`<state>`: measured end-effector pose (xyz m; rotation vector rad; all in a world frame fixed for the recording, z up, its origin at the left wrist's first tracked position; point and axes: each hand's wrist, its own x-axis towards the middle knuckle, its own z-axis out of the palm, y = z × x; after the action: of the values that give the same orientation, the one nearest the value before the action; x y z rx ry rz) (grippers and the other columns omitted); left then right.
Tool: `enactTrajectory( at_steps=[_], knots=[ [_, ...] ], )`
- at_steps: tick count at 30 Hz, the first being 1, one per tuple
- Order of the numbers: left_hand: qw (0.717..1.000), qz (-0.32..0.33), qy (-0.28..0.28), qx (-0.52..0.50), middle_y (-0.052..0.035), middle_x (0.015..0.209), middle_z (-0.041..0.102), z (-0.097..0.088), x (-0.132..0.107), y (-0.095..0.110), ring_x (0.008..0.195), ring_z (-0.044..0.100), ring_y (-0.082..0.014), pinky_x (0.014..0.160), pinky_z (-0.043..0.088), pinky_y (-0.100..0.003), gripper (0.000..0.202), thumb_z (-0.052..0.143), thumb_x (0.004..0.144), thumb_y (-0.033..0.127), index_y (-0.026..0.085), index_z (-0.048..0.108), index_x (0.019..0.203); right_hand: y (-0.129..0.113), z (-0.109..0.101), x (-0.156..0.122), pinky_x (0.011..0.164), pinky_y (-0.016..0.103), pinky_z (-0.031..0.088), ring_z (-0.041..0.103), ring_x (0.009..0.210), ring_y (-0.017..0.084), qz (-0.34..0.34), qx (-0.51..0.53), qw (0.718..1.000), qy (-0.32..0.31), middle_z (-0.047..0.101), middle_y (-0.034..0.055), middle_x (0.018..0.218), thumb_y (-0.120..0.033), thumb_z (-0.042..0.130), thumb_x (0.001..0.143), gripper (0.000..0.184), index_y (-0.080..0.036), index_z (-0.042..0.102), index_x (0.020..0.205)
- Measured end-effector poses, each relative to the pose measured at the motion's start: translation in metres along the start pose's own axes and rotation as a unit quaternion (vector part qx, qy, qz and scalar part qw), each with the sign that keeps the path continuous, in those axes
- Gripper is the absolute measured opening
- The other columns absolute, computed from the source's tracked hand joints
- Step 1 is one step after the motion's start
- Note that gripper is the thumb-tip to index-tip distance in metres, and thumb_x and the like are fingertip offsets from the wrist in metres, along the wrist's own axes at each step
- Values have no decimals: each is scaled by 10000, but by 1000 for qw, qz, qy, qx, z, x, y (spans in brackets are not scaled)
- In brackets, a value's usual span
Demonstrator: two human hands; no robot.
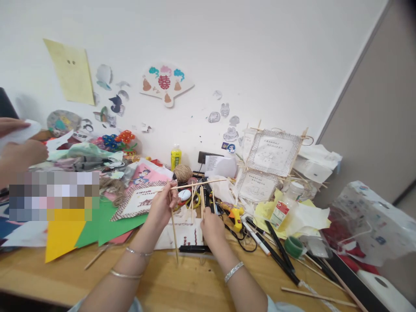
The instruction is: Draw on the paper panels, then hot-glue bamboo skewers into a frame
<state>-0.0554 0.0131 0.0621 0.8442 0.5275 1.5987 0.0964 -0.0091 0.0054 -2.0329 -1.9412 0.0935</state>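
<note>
My left hand (163,204) is closed around thin wooden sticks. One long stick (201,183) reaches out to the right from its fingertips, and a second stick (174,236) slants down toward the table. Lower and to the right, my right hand (212,226) has its fingers closed at the lower end of some short upright wooden sticks (202,200). Under and between both hands lies a white sheet with dark red markings (191,233). A black marker (195,249) rests along its near edge.
At left, another person's hands (24,151) hold white paper. Green card (112,223) and orange card (63,236) lie near the left edge. A yellow glue gun (237,218), a plastic bottle (287,203) and green tape (293,247) sit at right. Paper-covered stick frames (274,151) lean against the wall.
</note>
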Motion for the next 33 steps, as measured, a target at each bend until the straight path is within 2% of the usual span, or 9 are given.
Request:
enactTrajectory(
  at_steps=[5, 8, 10, 13, 14, 16, 23, 28, 33],
  knots=[
    [1000, -8, 3, -17, 93, 465, 499, 1, 0, 2, 295, 312, -18, 473, 416, -177, 189, 574, 823, 343, 156, 556, 796, 10, -4, -3, 622, 315, 428, 650, 750, 243, 27, 113, 991, 61, 690, 112, 829, -148, 366, 849, 333, -168, 550, 1127],
    [1000, -18, 13, -17, 92, 467, 491, 2, -2, 3, 299, 324, -20, 501, 437, -187, 188, 558, 838, 329, 161, 546, 756, 18, -1, 2, 636, 299, 431, 611, 708, 203, 36, 279, 952, 120, 655, 62, 759, -190, 393, 831, 343, -165, 533, 1143],
    [1000, -19, 16, -16, 89, 468, 488, 3, -2, 4, 305, 336, -23, 507, 440, -189, 201, 554, 842, 325, 163, 535, 724, 24, 2, 7, 592, 282, 437, 566, 628, 168, 30, 456, 880, 129, 623, 30, 728, -245, 420, 812, 398, -159, 484, 1196],
    [1000, -17, 10, -13, 85, 470, 481, 3, -2, 5, 313, 336, -26, 493, 428, -186, 235, 558, 839, 342, 167, 519, 686, 29, 2, 12, 526, 249, 443, 515, 569, 115, 13, 679, 728, 94, 617, 28, 860, -296, 528, 733, 480, -197, 476, 1200],
    [1000, -17, 7, -11, 83, 468, 477, 2, -2, 5, 317, 334, -27, 487, 424, -184, 255, 560, 836, 353, 168, 511, 668, 30, 0, 13, 523, 242, 449, 511, 572, 103, 5, 719, 690, 85, 609, 27, 902, -290, 566, 699, 473, -213, 506, 1162],
    [1000, -22, 1, -11, 81, 456, 459, 1, 0, 5, 320, 326, -29, 487, 426, -182, 299, 558, 837, 368, 169, 489, 625, 31, -5, 12, 529, 237, 463, 507, 576, 93, -9, 757, 649, 77, 592, 12, 887, -261, 605, 657, 419, -226, 554, 1071],
    [996, -48, 14, -79, 90, 471, 456, -4, 6, 4, 301, 309, -13, 509, 452, -171, 310, 507, 883, 291, 161, 469, 604, 32, -24, 2, 506, 204, 433, 453, 520, 71, -34, 783, 620, 38, 526, -41, 721, -287, 598, 705, 224, -221, 526, 906],
    [997, -49, 6, -63, 82, 458, 450, -6, 6, 4, 310, 329, -21, 502, 452, -176, 324, 523, 874, 315, 164, 474, 592, 32, -33, -2, 437, 190, 356, 363, 448, 70, -58, 743, 664, 56, 423, -77, 581, -436, 564, 773, 257, -221, 524, 908],
    [999, -28, -36, -10, 78, 455, 467, 5, 5, 1, 327, 348, -36, 474, 424, -191, 258, 605, 812, 380, 169, 528, 686, 39, -45, -1, 436, 206, 368, 376, 443, 65, -68, 724, 683, 64, 492, -57, 654, -455, 576, 755, 350, -217, 552, 1012]
  ],
)
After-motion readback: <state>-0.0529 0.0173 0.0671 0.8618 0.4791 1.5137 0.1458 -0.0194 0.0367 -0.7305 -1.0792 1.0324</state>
